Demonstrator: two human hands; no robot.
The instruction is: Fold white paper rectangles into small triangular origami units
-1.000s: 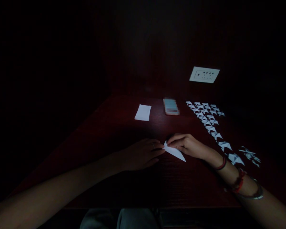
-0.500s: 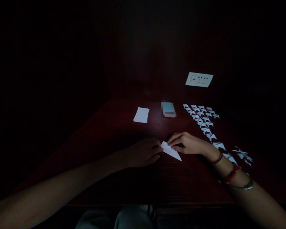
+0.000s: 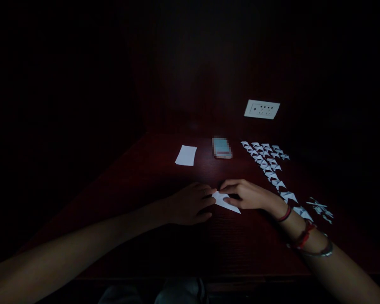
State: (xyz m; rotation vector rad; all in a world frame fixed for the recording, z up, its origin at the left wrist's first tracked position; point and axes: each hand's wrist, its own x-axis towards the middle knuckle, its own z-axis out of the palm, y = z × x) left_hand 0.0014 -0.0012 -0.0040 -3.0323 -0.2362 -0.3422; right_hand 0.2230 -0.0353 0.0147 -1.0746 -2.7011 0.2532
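Observation:
A small folded sheet of white paper (image 3: pixel 230 206) lies on the dark red table, its pointed end toward the lower right. My left hand (image 3: pixel 191 204) rests flat at its left end, fingers apart and fingertips touching the paper's edge. From the right, my right hand (image 3: pixel 245 194) has its thumb and fingertips closed over the paper's upper part and hides some of it. Beyond my right hand, several folded white paper pieces (image 3: pixel 270 175) sit in slanting rows.
A stack of white paper sheets (image 3: pixel 186 155) lies farther back, with a blurred phone-like device (image 3: pixel 222 147) to its right. Thin white paper scraps (image 3: pixel 320 207) are heaped at the right. A socket plate (image 3: pixel 261 109) is on the back wall. The surroundings are very dark.
My right thumb has moved in over the folded paper, covering more of it. My left fingers have spread apart at its left end. The whole view has shifted slightly.

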